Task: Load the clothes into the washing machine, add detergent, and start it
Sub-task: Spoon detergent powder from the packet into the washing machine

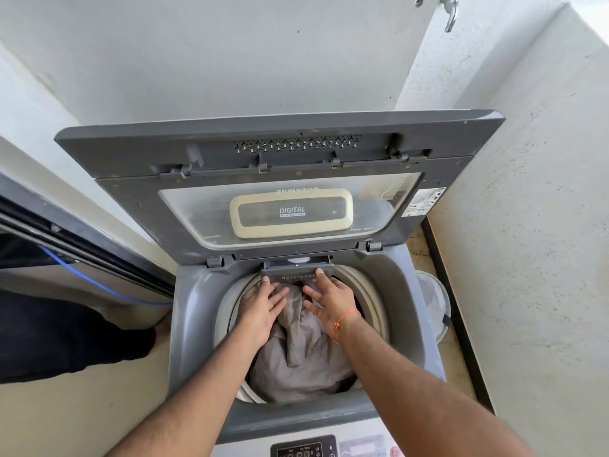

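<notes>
Both hands, left (260, 308) and right (329, 300), press flat, fingers spread, gripping nothing, on crumpled grey-beige clothes (296, 361) inside the grey top-loading washing machine (194, 324).

clothes (296, 357) in washing machine (194, 324) drum, detergent drawer (296, 277) behind, lid (280, 179) raised behind drawer

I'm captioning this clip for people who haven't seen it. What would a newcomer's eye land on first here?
Two bare arms reach into the open washing machine, the left hand and right hand spread flat on grey clothes in the drum. Just beyond the fingers sits the drawer marked Detergent. Behind it the raised lid fills the middle of the view, with its DIGITAL label.
</notes>
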